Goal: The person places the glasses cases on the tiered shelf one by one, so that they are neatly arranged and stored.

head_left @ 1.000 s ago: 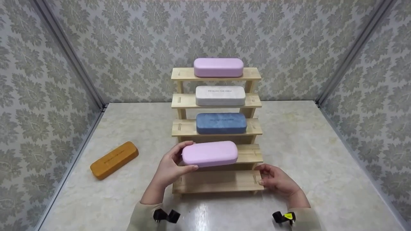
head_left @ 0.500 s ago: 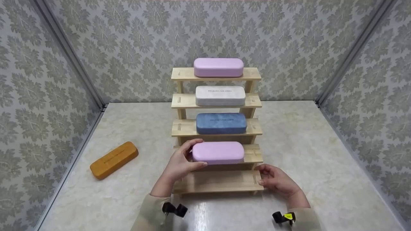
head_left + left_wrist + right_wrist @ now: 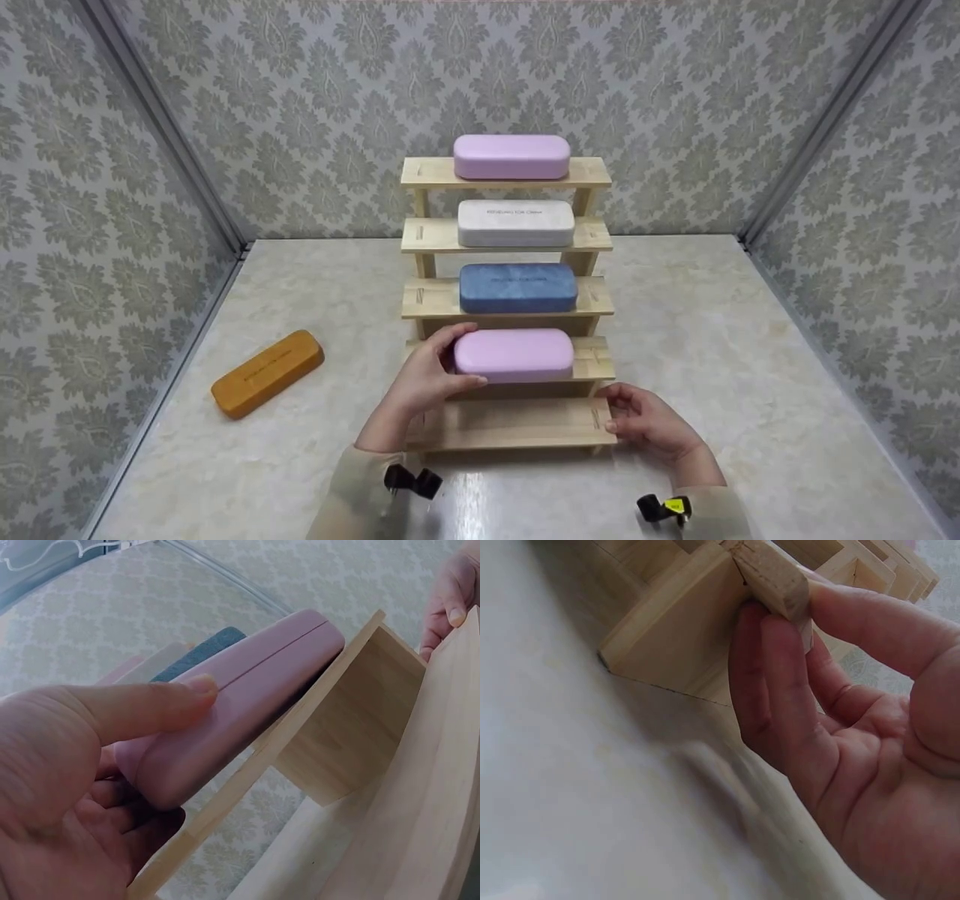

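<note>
My left hand grips the left end of a pink glasses case, thumb along its front and fingers behind. The case lies lengthwise over the second step from the bottom of a wooden stepped rack. In the left wrist view the pink case shows a seam along its side, close over the step's edge. My right hand pinches the right end of the rack's lowest board; in the right wrist view thumb and fingers close on the board's end.
Above stand a blue case, a white case and another pink case, one per step. An orange-brown case lies slanted on the table at left. Patterned walls enclose the back and sides.
My left hand has moved the pink case to the right and levelled it, from slightly tilted to parallel with the step. My right hand has stayed on the lowest board.
</note>
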### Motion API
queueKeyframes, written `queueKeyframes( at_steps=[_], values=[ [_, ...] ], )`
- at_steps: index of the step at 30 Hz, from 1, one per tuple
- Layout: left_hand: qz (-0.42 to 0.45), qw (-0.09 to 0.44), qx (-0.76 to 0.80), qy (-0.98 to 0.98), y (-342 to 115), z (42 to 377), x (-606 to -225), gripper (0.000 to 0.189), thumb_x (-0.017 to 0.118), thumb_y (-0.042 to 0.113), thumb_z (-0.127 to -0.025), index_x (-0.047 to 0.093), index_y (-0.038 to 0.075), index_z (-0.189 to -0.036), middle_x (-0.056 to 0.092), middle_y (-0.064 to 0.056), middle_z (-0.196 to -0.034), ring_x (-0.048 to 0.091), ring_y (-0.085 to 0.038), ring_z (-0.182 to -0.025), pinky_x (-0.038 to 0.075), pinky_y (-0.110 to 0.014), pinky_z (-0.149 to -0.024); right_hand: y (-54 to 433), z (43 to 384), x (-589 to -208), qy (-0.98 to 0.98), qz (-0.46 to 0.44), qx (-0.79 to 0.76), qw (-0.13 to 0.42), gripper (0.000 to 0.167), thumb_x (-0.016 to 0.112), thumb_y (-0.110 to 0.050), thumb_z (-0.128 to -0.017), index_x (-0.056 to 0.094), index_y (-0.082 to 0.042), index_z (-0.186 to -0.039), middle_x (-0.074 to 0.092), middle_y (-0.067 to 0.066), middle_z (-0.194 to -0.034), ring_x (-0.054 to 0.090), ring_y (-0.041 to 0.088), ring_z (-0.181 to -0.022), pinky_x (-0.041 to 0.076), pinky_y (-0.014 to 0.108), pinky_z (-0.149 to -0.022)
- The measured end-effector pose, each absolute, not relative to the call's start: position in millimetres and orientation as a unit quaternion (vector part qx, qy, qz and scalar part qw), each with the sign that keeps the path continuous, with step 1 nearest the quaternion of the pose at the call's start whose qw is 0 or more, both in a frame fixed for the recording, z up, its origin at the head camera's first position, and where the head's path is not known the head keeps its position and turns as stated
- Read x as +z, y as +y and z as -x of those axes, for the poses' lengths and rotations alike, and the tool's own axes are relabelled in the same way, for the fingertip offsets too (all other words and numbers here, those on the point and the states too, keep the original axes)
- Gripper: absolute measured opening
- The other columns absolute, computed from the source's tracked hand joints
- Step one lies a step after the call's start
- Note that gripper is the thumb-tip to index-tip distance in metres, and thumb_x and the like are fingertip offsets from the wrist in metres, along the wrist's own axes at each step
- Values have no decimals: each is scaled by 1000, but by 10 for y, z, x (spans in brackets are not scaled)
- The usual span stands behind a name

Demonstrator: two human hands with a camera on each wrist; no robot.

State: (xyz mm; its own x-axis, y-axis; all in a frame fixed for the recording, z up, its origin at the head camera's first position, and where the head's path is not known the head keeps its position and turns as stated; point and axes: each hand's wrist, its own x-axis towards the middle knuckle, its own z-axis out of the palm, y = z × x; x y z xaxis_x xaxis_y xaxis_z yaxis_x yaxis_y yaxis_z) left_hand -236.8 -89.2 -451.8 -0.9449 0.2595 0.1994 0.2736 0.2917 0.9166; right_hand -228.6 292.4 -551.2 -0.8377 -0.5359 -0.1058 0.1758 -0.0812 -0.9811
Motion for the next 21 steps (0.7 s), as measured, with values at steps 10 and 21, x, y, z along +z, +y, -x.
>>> queueKeyframes(
  at_steps=[10,21],
  values=[
    [147,-10,-534,-832,-892,2385,-4481,75,89,4,-76,56,2,-143,59,-19,-145,54,-36,-136,39,-51,-121,2929,2300,-5511,644,140,-710,248,49,67,6,-89,46,3,-133,64,3,-128,65,14,-118,59,30,-96],
    [163,1,-517,-840,-893,2409,-4485,75,89,5,-77,55,-1,-143,59,-20,-144,54,-36,-136,40,-51,-119,2930,2293,-5508,653,140,-705,241,50,68,7,-88,45,5,-133,64,2,-127,65,13,-118,59,29,-97]
  ],
)
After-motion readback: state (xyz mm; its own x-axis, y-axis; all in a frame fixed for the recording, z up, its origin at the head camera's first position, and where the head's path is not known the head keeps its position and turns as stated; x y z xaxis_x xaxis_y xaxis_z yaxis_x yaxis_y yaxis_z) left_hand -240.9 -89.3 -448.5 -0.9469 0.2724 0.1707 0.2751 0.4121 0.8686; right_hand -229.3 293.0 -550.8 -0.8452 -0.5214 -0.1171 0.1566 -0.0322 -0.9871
